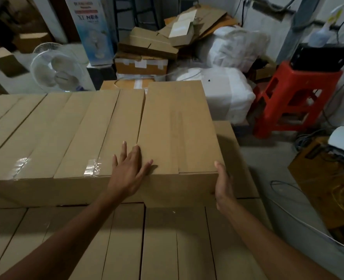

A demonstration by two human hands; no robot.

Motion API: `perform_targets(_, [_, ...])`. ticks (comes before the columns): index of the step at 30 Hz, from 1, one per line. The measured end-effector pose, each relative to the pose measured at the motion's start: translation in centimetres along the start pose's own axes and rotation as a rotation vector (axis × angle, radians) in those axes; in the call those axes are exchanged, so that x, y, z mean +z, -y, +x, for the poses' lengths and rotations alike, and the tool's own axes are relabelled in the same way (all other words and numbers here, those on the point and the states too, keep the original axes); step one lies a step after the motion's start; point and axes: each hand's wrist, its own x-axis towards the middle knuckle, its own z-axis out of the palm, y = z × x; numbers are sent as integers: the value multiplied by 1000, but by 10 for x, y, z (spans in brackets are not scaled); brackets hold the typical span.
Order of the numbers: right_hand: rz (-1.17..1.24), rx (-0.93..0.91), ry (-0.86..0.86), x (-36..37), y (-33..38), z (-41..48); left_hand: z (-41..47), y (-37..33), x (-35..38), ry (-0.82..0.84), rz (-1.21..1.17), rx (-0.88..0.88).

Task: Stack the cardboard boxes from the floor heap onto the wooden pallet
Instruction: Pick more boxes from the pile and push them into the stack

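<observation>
Cardboard box (177,126) on top tier of stack (66,128), right end, long axis 12–6. Left hand (129,170) spread flat on near top corner at 9; right hand (224,184) straight-fingered against 3 o'clock side.

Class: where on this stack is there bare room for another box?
Free: the lower layer in front of the upper row, and the strip right of the end box. Crowded: the upper row, boxes edge to edge.
</observation>
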Motion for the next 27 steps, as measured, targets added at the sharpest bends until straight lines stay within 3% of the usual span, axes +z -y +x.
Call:
perform_targets(10, [-12,-18,22,27,-52,64,26,46,68,-11,326,7])
perform_targets(27, [-116,-27,102,22,-50,80,25,50,79,-158,317,-14])
